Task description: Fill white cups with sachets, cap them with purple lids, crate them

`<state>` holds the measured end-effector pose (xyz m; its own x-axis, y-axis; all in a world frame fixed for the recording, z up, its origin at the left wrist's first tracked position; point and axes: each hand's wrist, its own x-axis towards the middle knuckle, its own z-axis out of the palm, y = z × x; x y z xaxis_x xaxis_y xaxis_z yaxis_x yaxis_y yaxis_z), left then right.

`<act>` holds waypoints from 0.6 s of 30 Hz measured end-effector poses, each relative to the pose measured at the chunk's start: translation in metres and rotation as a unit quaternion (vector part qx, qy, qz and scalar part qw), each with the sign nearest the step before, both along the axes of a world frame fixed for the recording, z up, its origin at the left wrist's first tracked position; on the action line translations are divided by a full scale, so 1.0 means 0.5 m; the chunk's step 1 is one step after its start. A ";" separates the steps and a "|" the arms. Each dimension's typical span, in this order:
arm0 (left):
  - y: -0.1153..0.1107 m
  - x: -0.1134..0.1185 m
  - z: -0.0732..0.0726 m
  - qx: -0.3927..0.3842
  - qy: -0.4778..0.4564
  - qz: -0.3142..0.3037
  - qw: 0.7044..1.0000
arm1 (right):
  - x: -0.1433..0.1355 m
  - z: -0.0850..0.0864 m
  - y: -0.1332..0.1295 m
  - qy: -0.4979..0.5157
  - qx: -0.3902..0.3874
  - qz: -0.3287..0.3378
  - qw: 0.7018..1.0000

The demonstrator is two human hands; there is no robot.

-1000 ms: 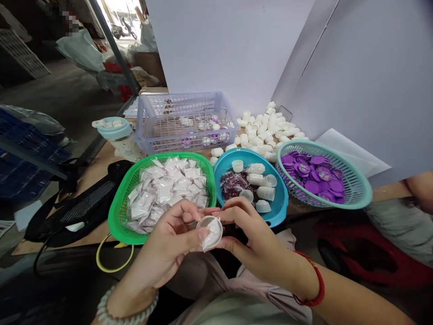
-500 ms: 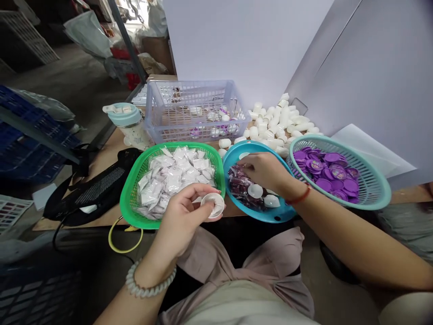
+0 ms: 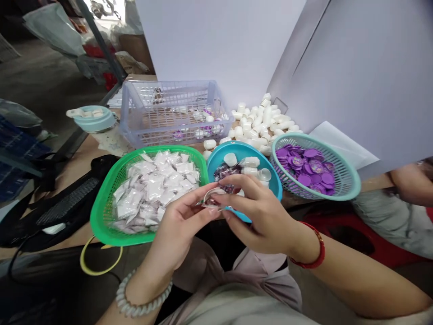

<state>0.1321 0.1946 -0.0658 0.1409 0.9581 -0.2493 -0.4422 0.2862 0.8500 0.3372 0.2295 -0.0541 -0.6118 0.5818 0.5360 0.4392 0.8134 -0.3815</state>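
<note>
Over the table's front edge, my left hand [image 3: 177, 223] is closed around a small white plastic cup [image 3: 210, 193], its mouth turned up toward me. Fingers of my right hand [image 3: 259, 212] are bent over the cup, pinching a small dark reddish clear-wrapped packet [image 3: 213, 201] at its mouth. My fingers partly hide both. Just behind my hands is a blue basin [image 3: 278, 192] holding more dark packets [image 3: 225, 171] and white cups [image 3: 250, 162]. To the left stands a green basket [image 3: 96, 221] full of white sachets [image 3: 152, 185].
A light-green basket [image 3: 353, 183] of purple discs [image 3: 307, 167] stands right. Behind are loose white capsule parts [image 3: 257, 122] and a lilac crate [image 3: 176, 135]. A lidded cup [image 3: 96, 119] and black mesh item [image 3: 71, 198] lie left. Another person's arm [image 3: 411, 183] shows far right.
My right hand has come from the blue basin to the white cup in my left hand, bringing a dark packet. The view has shifted slightly right.
</note>
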 end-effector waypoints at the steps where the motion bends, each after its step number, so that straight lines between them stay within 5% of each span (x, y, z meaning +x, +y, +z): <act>1: 0.000 0.002 -0.002 -0.007 0.007 0.004 1.000 | 0.011 0.004 -0.002 -0.005 -0.015 0.012 1.000; 5: 0.004 0.009 -0.012 -0.029 0.016 -0.023 0.999 | 0.051 0.013 -0.010 -0.043 -0.058 0.070 0.995; 11: 0.006 0.039 -0.011 -0.053 -0.015 -0.058 0.997 | 0.078 0.018 -0.026 -0.148 0.013 -0.012 0.989; 18: 0.002 0.076 -0.025 0.028 -0.002 -0.039 0.999 | 0.093 0.028 -0.040 -0.134 -0.004 0.014 0.991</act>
